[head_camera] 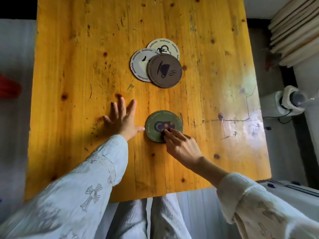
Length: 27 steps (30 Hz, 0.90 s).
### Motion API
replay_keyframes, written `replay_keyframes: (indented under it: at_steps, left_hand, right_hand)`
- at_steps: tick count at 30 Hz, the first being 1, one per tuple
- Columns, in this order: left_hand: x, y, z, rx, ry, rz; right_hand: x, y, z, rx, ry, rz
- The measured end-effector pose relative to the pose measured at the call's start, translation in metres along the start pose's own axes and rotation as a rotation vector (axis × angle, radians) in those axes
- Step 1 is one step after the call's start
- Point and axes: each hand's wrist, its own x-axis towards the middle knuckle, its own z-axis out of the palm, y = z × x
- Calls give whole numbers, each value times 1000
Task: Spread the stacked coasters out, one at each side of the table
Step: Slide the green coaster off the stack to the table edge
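A green round coaster lies flat on the yellow wooden table, near its front edge. My right hand rests its fingertips on the green coaster's near right part. My left hand lies flat on the wood just left of that coaster, fingers spread, thumb pointing at its rim. Farther back, three coasters overlap in a loose pile: a brown one on top, a white one to its left, and a cream one behind.
The table's front edge runs just above my lap. A bundle of pale wooden slats leans off the table's right side, with a white cylindrical object on the floor below it. A red object lies off the left edge.
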Motion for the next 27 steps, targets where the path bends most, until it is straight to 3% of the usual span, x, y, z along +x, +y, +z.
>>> replay_keyframes:
  at_steps: [7, 14, 18, 22, 27]
  left_hand:
    - [-23, -12, 20, 28, 153, 61]
    - [-84, -6, 59, -146, 225, 83]
    - [-123, -6, 78, -247, 270, 66]
    - [-144, -1, 88, -299, 345, 59]
    - [-155, 3, 99, -257, 288, 93]
  right_hand:
    - [-42, -30, 15, 110, 80, -8]
    - [-56, -25, 13, 245, -30, -28]
    - [-35, -8, 6, 336, 45, 98]
    - [-7, 5, 4, 373, -73, 215]
    - [2, -6, 3, 307, -120, 258]
